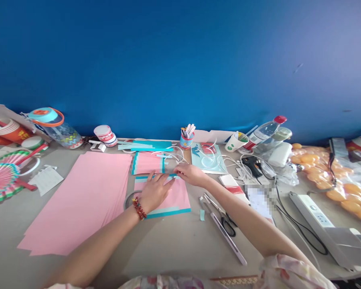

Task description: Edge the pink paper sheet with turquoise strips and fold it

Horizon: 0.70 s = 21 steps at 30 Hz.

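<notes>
A grey table point(165, 253) runs along a blue wall point(168, 60). Mid-table, the left grip point(154, 192) lies palm down, fingers spread, on a blue-banded pink sheet point(180, 194), while the right grip point(191, 174) is narrow, fingers bunched at that sheet's far edge, though whether they pinch anything I cannot tell. From the table's left edge rightward lie a paper fan point(1, 178), a pile of pink sheets point(78, 200), a pen cup point(186, 142) by the far edge, scissors point(219, 209) just beside the right forearm, and a power strip point(309, 210) toward the right edge.

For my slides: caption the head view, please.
Left hand on a teal-edged pink sheet, right hand at its far edge, pink paper stack alongside.
</notes>
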Tool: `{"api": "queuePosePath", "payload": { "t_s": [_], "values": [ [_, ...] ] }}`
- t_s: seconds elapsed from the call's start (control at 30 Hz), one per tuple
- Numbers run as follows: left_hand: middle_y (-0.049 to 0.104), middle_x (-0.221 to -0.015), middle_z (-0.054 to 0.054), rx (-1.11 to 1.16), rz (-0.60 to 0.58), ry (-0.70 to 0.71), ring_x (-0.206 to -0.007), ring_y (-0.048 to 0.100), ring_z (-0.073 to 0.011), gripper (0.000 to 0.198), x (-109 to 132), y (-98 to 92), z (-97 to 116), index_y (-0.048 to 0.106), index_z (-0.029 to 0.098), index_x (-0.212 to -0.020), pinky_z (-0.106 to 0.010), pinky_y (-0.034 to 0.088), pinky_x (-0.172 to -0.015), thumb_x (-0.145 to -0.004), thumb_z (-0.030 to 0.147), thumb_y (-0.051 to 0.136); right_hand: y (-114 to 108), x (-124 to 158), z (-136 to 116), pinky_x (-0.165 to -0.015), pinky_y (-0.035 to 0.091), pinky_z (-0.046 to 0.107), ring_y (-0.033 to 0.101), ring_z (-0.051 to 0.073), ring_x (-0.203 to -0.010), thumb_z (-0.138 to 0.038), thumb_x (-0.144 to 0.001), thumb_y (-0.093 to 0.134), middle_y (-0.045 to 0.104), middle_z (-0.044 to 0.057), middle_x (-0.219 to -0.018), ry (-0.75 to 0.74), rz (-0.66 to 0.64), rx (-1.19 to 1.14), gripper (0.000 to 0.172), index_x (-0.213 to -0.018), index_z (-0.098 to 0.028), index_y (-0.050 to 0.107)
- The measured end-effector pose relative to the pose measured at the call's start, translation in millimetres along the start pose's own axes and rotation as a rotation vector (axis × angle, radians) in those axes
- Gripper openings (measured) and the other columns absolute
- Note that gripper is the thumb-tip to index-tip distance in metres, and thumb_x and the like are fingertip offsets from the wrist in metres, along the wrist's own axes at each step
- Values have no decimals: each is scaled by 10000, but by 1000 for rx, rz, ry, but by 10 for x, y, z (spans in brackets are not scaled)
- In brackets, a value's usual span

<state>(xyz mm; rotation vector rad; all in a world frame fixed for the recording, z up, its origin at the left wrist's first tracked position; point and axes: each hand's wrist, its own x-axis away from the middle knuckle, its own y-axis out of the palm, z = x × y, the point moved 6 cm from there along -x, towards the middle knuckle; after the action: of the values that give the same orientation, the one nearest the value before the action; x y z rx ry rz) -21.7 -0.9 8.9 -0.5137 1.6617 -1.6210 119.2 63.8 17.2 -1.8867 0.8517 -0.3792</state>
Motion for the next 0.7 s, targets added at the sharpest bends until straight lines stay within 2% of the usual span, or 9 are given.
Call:
{"api": "queuePosePath", "payload": {
  "t_s": [0.23, 0.43, 0.57, 0.7],
  "values": [
    [581, -1295, -85, -3, -33, -16, -1158, 495, -284, 424, -41, 11, 39, 550, 262, -1341, -505, 295, -1096, -949, 422, 552, 98, 282, -49, -932, 474, 366, 596, 218, -1059, -73, -905, 459, 667, 94, -1126, 38, 73, 26, 331, -1131, -197, 667],
    [612, -1242, -116, 27, 10, -25, -1156, 519, -296, 462, -46, -4, 52, 543, 187, -1352, -495, 305, -1092, -949, 413, 550, 205, 379, -158, -988, 467, 381, 532, 224, -1114, -84, -930, 449, 591, 98, -1226, 76, -2, 214, 411, -1277, -224, 620],
    [617, -1251, -114, 37, 7, -22, -1176, 523, -281, 428, -34, -3, 44, 552, 172, -1326, -488, 273, -1120, -954, 386, 546, 330, 372, -318, -936, 494, 406, 506, 275, -1136, -90, -932, 454, 563, 152, -1279, 181, -76, 367, 394, -1287, -170, 603],
    [615, -1281, -98, 39, 5, -26, -1182, 533, -259, 345, -16, -2, 26, 573, 179, -1278, -491, 249, -1143, -970, 321, 515, 329, 311, -370, -891, 494, 398, 535, 289, -1094, -64, -921, 422, 609, 173, -1208, 241, -68, 379, 379, -1221, -131, 644]
  ]
}}
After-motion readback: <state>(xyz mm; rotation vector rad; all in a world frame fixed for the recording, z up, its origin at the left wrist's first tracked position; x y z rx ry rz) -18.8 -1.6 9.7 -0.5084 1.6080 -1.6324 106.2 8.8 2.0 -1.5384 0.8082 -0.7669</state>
